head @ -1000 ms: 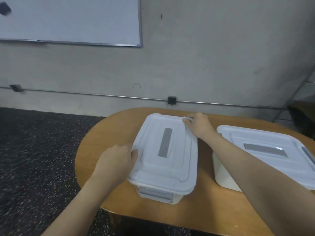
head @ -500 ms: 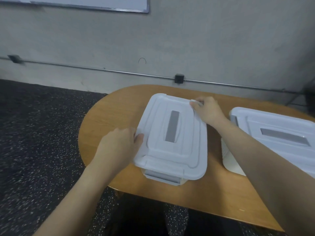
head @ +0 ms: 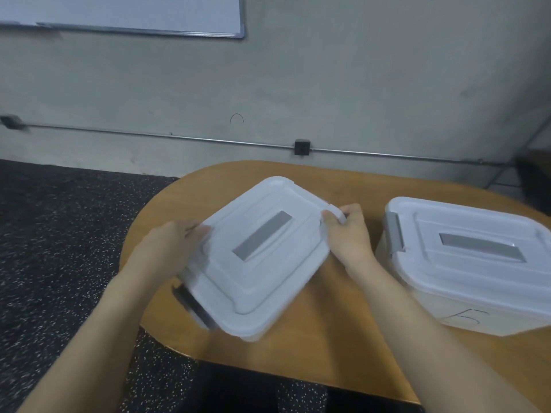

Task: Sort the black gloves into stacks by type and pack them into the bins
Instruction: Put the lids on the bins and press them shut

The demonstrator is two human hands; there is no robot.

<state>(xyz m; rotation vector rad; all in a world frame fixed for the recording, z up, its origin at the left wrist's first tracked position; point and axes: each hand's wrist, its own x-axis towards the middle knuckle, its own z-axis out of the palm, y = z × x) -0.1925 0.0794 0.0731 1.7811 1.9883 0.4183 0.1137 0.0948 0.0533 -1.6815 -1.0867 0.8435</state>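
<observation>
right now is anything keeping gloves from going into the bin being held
Yes: its white lid is on, covering the opening of the near bin. The left hand and right hand grip opposite lid edges. No gloves are visible.

Both lids were on, so contents of the near bin and the second bin at 3 o'clock were hidden; no gloves could be seen. Second bin ran off frame at the right edge. Handwritten mark on its front wall was too faint to read. Near bin's 7 o'clock corner and its dark latch were motion-blurred. Left hand covered the lid's edge at 9 o'clock; its fingertips were blurred. Right hand hid the lid's edge at 3 o'clock. Tabletop was cut off at the right. Whiteboard at 11 o'clock was cropped by the top edge.
</observation>
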